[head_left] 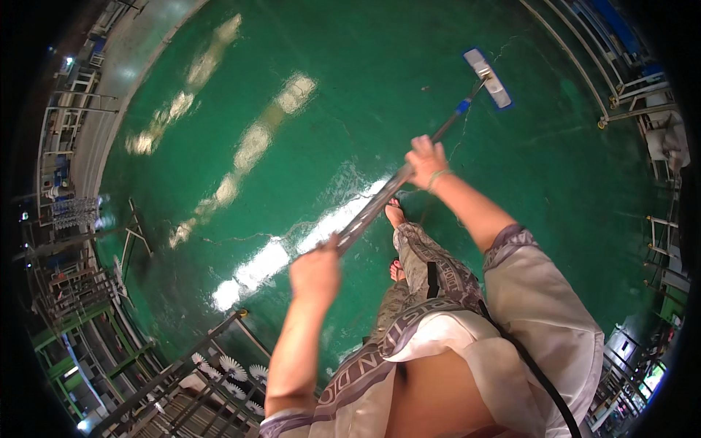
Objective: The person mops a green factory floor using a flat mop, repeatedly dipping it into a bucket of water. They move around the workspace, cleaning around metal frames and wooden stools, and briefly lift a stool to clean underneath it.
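A long-handled flat mop slants across the view, its grey and white head with a blue rim lying on the green floor at the far right. My right hand is closed round the middle of the dark mop handle. Lower down and to the left, my left hand grips the handle's near end, slightly smeared by motion. A blue collar sits on the pole close to the head.
Glossy green floor with cracks and bright light reflections spreads around my feet. Metal racks with white fan-shaped pieces stand at the near left. Pipe-frame carts line the right; more frames and equipment line the left.
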